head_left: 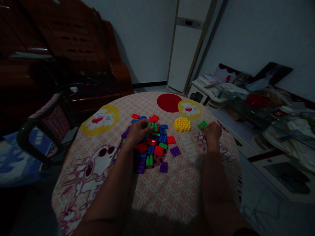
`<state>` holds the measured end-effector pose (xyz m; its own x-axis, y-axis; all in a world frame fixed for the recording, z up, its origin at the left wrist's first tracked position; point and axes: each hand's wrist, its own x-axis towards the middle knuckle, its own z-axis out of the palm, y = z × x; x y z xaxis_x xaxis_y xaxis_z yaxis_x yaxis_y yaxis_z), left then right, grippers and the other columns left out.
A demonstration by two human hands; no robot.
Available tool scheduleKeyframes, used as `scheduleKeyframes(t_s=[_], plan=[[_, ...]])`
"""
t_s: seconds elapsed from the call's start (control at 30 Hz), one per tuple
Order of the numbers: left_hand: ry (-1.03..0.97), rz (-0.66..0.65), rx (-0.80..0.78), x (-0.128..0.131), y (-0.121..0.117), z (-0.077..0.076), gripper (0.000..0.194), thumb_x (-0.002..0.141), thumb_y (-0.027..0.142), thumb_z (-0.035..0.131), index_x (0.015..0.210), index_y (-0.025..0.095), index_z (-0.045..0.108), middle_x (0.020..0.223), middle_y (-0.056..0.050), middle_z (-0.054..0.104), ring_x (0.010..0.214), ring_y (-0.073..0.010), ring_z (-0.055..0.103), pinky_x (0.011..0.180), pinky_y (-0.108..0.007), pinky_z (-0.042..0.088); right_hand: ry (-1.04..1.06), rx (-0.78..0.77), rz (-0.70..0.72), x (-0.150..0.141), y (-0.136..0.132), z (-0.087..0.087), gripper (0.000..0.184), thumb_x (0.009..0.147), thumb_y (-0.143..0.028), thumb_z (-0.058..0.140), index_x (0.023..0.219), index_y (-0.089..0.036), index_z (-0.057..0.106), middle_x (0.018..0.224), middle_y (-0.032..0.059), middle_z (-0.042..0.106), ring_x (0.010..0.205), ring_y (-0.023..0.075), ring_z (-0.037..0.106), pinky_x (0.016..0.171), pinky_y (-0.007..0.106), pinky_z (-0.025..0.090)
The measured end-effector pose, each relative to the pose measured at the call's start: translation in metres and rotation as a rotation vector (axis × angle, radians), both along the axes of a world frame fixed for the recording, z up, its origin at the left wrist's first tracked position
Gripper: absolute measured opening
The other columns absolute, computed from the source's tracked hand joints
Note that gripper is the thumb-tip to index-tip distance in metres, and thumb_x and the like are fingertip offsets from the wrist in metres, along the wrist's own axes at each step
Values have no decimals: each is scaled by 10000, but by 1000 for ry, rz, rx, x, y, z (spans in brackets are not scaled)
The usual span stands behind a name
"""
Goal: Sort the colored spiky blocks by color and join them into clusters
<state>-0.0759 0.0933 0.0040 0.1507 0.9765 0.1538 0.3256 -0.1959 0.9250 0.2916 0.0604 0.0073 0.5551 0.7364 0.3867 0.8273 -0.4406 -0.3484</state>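
Note:
My left hand (139,130) reaches over the left side of a pile of toy blocks, fingers pinched together at a green toy block (153,126). Below and around it lie red toy blocks (158,150), blue toy blocks (162,137) and purple toy blocks (140,165). On the right, my right hand (212,131) is closed, its fingertips at the edge of a small cluster of green toy blocks (202,125). Between the hands stands a round, packed group of yellow toy blocks (182,125). The dim light hides the exact finger contact.
A patterned cloth covers the round table (157,196). A chair (49,127) stands close on the left, with a wooden sofa (73,42) behind. On the right, a cluttered glass-topped cabinet (278,137) runs along the wall. A tall white unit (184,52) stands at the back.

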Motion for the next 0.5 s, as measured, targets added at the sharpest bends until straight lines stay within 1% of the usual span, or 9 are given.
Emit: scheduleKeyframes(t_s=[0.07,0.1,0.17,0.23,0.3,0.33,0.37,0.43,0.5], plan=[[-141,-62,-67,7,-5,7,347,658,402,710,903,172,625,732,3,647,652,-164,628,609,-274,504,103,64,67,-11,2,12,153,750,-293,691,709,-145,681,764,114,716,760,240,665,688,318,481],[-199,-82,-95,11,-7,11,369,640,396,727,913,173,617,727,11,629,639,-156,618,600,-272,506,192,87,147,-21,3,18,174,767,-311,673,697,-152,677,730,91,704,726,223,656,665,306,478],[-283,-95,-123,19,-13,17,397,610,381,754,916,178,602,724,26,594,636,-145,608,599,-273,520,422,88,400,-46,2,27,231,812,-363,622,711,-164,682,665,41,673,636,178,623,597,272,460],[-345,-94,-139,26,-18,21,395,617,384,759,912,184,588,734,32,572,660,-146,614,629,-290,547,630,-52,720,-78,0,32,295,829,-423,604,709,-166,687,625,12,646,567,145,579,548,252,432],[-374,-93,-148,31,-21,22,381,651,405,749,915,189,580,748,28,576,685,-151,625,665,-315,568,708,-211,962,-107,-3,33,284,793,-434,654,713,-164,691,616,-8,626,562,123,545,543,239,406],[-377,-96,-151,33,-22,22,380,664,414,748,919,189,580,759,23,589,695,-155,631,678,-324,572,724,-227,1022,-119,-4,33,286,780,-441,669,707,-165,680,618,-18,612,569,115,528,542,233,389],[-373,-106,-154,34,-23,22,384,666,420,754,920,187,583,766,16,603,702,-158,637,684,-326,573,738,-210,1048,-129,-5,32,292,772,-447,674,692,-166,661,619,-24,597,583,112,519,545,229,378],[-355,-138,-153,35,-23,20,392,657,418,773,914,179,599,771,4,629,706,-161,644,683,-316,563,762,-140,1041,-140,-5,30,292,759,-445,674,671,-171,626,622,-30,578,611,112,518,554,224,370],[-329,-175,-138,36,-22,18,382,651,406,787,900,167,623,760,-3,644,698,-159,646,675,-302,549,785,-99,1019,-143,-5,29,276,744,-430,674,662,-174,613,610,-33,566,612,112,520,556,221,371]])
